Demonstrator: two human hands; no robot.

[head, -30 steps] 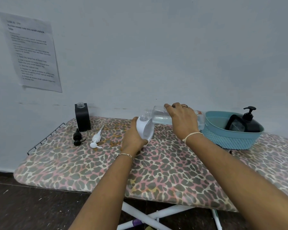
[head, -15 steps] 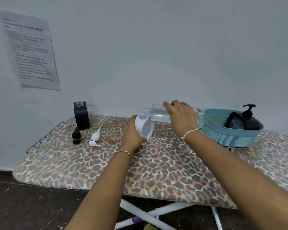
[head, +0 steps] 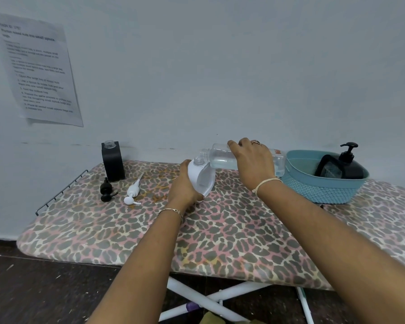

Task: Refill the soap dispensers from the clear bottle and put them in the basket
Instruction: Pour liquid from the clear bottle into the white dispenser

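Note:
My right hand [head: 251,163] grips the clear bottle [head: 220,159], held on its side with its open mouth over the neck of the white dispenser [head: 202,177]. My left hand [head: 185,187] holds that white dispenser tilted on the ironing board. Clear liquid fills the lower part of the bottle. A square black dispenser [head: 112,160] stands open at the back left, with a black pump [head: 106,190] and a white pump [head: 133,191] lying in front of it. The blue basket [head: 323,188] at the right holds a black pump dispenser [head: 347,163].
The leopard-print ironing board [head: 220,230] stands against a pale wall with a printed sheet [head: 36,69] taped up at the left. A wire rack [head: 61,190] edges the board's left end. White legs show underneath.
Both hands keep their grips, with the bottle still tipped over the white dispenser. The view has shifted slightly; nothing else moved.

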